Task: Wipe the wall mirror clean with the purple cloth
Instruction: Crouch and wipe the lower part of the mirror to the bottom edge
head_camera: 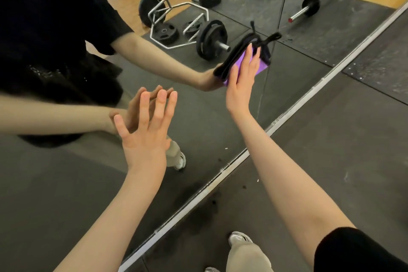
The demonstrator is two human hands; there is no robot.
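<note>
- The right hand (241,81) presses the purple cloth (260,66) flat against the wall mirror (198,117), fingers straight and laid over the fabric, not curled round it.
- The cloth sits right of the scene's centre, just left of the vertical seam (268,73) between two mirror panels; its dark-edged reflection meets it at the glass.
- The left hand (145,130) is held up to the glass further left, fingers spread and straight, holding nothing. Its fingertips (161,95) seem to meet their reflection, so it probably touches the glass lightly, though I cannot be sure of contact.
- The mirror's metal bottom rail (242,154) runs diagonally from near left to far right, with dark rubber floor mat (331,150) on the near side.
- Reflected in the glass are a hex bar (181,26) loaded with weight plates (210,40) and a barbell (309,7) on the far floor.
- Judged from this view, wiping is under way in the lower part of the panel. No clear line between cleaned and uncleaned glass shows, so how much is done cannot be told; the panel right of the seam and anything higher likely remain.
</note>
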